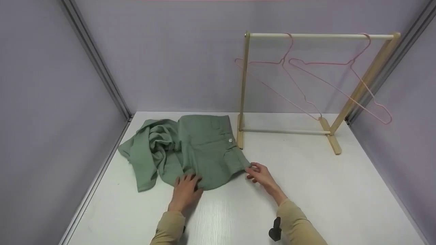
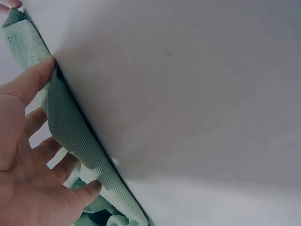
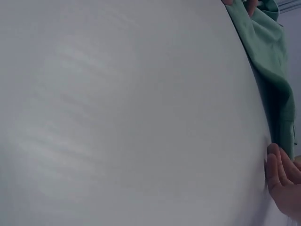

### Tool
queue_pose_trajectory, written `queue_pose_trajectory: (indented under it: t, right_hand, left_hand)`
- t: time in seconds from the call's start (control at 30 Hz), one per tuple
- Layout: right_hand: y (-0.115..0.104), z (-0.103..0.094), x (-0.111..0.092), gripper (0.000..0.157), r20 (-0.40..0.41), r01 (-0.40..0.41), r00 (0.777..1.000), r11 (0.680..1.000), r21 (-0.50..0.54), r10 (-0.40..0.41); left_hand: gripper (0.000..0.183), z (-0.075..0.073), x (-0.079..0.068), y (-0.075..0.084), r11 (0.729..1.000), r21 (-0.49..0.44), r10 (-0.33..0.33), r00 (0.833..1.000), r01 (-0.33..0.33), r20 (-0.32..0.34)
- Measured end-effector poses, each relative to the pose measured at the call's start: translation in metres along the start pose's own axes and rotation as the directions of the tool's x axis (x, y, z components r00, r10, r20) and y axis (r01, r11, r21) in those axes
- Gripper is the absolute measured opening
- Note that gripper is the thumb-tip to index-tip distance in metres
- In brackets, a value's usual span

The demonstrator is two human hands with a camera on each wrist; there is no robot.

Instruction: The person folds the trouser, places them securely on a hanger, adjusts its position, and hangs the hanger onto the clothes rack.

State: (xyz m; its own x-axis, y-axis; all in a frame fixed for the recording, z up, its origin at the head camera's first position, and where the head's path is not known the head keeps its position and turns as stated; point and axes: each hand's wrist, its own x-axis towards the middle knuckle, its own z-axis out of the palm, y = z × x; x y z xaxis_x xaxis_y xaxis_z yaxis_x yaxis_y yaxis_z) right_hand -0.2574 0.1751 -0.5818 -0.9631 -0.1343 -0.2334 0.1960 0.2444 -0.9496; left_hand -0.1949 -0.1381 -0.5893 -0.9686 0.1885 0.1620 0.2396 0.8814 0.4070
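A pair of green trousers (image 1: 207, 153) lies on the white table, with a white button (image 1: 230, 140) at the waistband on its right side. The left part is bunched up, and one leg end (image 1: 146, 182) points toward the near side. My left hand (image 1: 185, 192) rests on the near edge of the cloth; in the left wrist view its fingers (image 2: 35, 120) are spread against the fabric. At the near corner of the waistband, my right hand (image 1: 262, 178) pinches the cloth between thumb and fingers. The right wrist view shows these fingertips (image 3: 274, 153) at the trousers' edge.
A wooden rack (image 1: 244, 81) stands behind and to the right, one foot close beside the waistband. Two pink hangers (image 1: 272, 89) (image 1: 340, 90) hang from its top bar. Grey-purple walls (image 1: 190, 58) enclose the table (image 1: 221, 217) at the back and both sides.
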Motion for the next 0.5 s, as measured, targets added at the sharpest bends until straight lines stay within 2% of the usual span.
queue_pose_trajectory:
  t: [0.17, 0.27, 0.5]
  right_hand:
    - [-0.001, 0.0078, 0.0042, 0.037, -0.095, -0.017, 0.995, 1.0, 0.003, 0.017]
    - [-0.0006, 0.0096, 0.0052, 0.026, -0.124, -0.016, 0.992, 1.0, -0.004, 0.015]
    - [-0.0014, 0.0103, 0.0046, 0.014, -0.173, 0.02, 0.985, 1.0, 0.0, -0.019]
  left_hand:
    - [0.026, 0.0018, 0.0005, 0.0011, 0.999, -0.023, 0.038, 0.999, -0.039, -0.02]
    - [0.024, 0.0027, -0.0001, 0.0008, 0.998, -0.025, 0.063, 0.997, -0.064, -0.035]
    - [0.024, 0.0033, -0.0022, 0.0002, 0.996, -0.004, 0.094, 0.995, -0.094, -0.035]
